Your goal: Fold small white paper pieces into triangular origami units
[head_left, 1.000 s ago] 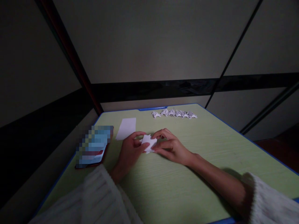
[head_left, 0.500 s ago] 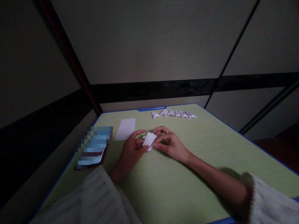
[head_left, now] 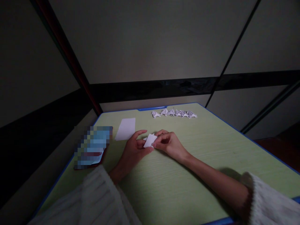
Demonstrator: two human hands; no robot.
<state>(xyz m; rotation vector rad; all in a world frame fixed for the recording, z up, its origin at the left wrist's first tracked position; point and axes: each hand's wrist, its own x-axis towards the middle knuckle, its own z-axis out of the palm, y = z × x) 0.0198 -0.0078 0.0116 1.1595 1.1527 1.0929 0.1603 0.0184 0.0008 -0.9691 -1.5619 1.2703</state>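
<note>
Between my two hands, above the middle of the table, is a small folded white paper [head_left: 150,141]. My left hand [head_left: 134,149] pinches its lower left side, thumb along the near edge, with the index finger stretched out beyond it. On the right side, my right hand [head_left: 170,146] grips the paper between thumb and fingertips, the other fingers curled. Its underside and some fingertips are hidden behind it. Farther back stands a row of several folded white paper figures [head_left: 173,113]. A flat sheet of white paper [head_left: 126,128] lies beyond my left hand.
A dark-red-edged flat object with a blurred, bluish surface [head_left: 98,147] lies at the table's left. The pale green table [head_left: 187,193] has a blue rim. Behind it rises a panelled wall [head_left: 150,47] with a dark band.
My left thumb has slid slightly right along the paper's near edge. The folded paper is tilted a little differently, and both hands still hold it. The view has shifted slightly.
</note>
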